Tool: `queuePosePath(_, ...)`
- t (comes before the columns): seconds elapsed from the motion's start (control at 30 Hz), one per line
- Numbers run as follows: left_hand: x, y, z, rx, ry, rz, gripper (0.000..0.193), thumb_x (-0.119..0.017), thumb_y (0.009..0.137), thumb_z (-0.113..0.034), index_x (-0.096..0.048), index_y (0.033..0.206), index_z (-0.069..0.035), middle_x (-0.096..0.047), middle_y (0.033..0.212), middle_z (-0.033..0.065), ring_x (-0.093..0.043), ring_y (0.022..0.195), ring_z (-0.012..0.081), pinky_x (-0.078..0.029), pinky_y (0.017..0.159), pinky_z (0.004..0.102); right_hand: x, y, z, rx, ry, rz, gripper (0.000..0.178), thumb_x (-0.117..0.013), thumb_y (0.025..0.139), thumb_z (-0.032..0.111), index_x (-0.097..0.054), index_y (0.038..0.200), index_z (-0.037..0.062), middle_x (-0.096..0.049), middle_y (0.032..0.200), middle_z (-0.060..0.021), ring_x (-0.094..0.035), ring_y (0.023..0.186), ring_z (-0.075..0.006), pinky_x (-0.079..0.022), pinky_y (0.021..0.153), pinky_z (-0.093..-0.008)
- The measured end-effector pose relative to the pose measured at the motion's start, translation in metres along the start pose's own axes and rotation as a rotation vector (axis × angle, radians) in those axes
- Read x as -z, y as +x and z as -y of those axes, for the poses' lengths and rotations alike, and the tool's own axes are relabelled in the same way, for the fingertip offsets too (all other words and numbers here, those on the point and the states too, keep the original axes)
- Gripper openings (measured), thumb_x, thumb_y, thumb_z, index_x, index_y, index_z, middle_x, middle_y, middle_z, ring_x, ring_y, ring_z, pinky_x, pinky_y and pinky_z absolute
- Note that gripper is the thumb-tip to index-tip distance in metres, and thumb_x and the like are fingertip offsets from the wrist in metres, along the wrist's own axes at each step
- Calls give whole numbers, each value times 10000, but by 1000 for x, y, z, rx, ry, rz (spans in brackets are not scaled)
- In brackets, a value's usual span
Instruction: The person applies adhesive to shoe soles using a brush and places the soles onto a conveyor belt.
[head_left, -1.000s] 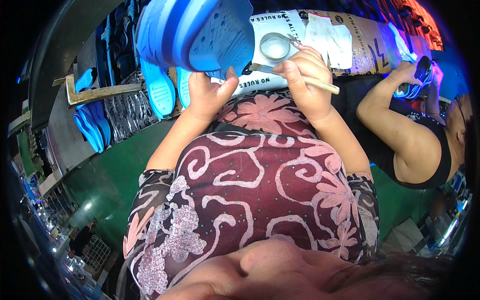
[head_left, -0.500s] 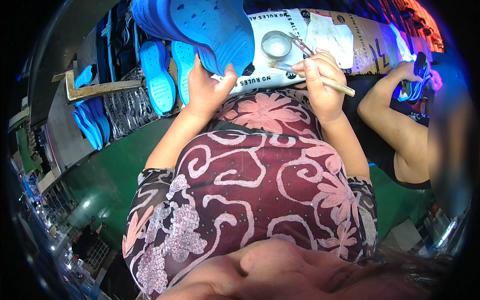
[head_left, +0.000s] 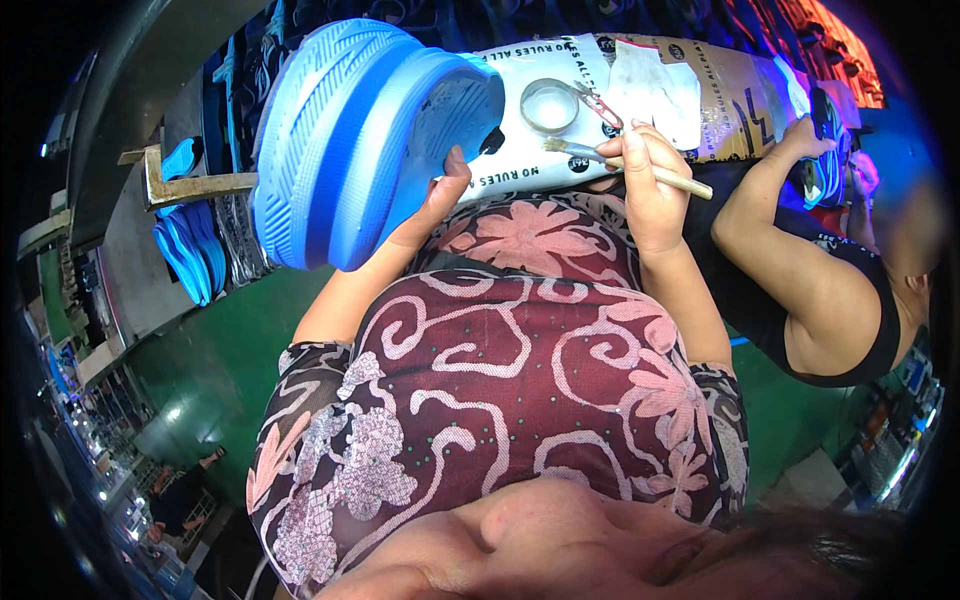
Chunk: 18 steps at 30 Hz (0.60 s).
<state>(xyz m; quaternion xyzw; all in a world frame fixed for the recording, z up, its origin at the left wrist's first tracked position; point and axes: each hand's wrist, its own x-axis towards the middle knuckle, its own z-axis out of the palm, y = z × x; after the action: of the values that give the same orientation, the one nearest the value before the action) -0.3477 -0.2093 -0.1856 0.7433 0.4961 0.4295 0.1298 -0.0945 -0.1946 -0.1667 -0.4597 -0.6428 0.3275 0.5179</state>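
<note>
A blue foam clog (head_left: 345, 145) is tilted on its side, its ribbed sidewall turned up and left and its hollow facing right. My left hand (head_left: 432, 205) grips its near edge; the thumb shows inside the opening while the other fingers are hidden behind the clog. My right hand (head_left: 655, 195) is closed round the wooden handle of a flat brush (head_left: 690, 184), bristles pointing left. Just beyond the bristles stands a small round dish (head_left: 548, 106) with whitish, clear contents. Beside the dish lies a thin red-handled tool (head_left: 600, 106), its kind unclear.
White printed wrapping (head_left: 515, 180) covers the work surface, with a stained white sheet (head_left: 655, 92) on it. A wooden frame corner (head_left: 195, 190) juts in at left, near stacked blue foam pieces (head_left: 190, 255). At right a co-worker's arm (head_left: 755, 200) reaches to a blue-and-black item (head_left: 826, 150).
My left hand has turned the clog and brought it nearer and left, so its outer side shows and the loose blue soles are covered. The brush has barely moved.
</note>
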Motion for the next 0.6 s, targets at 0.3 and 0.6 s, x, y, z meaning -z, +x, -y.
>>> queuePosePath(0.3, 10, 47, -28, 186, -449, -50, 461, -584, 767, 33, -390, 1184, 21, -523, 1070, 102, -520, 964, 177, -399, 887, 324, 10, 0, -15, -114, 122, -50, 279, -475, 912, 139, -617, 736, -25, -605, 711, -70, -524, 637, -115, -419, 622, -235)
queuePosePath(0.6, 40, 120, -100, 606, -1025, 842, 825, -717, 662, -271, -300, 1290, 63, -573, 1007, 149, -586, 583, 114, -447, 402, 207, 27, -18, -30, -87, 101, -194, 261, -528, 876, 152, -627, 711, -24, -574, 606, -86, -548, 590, -183, -427, 551, -289)
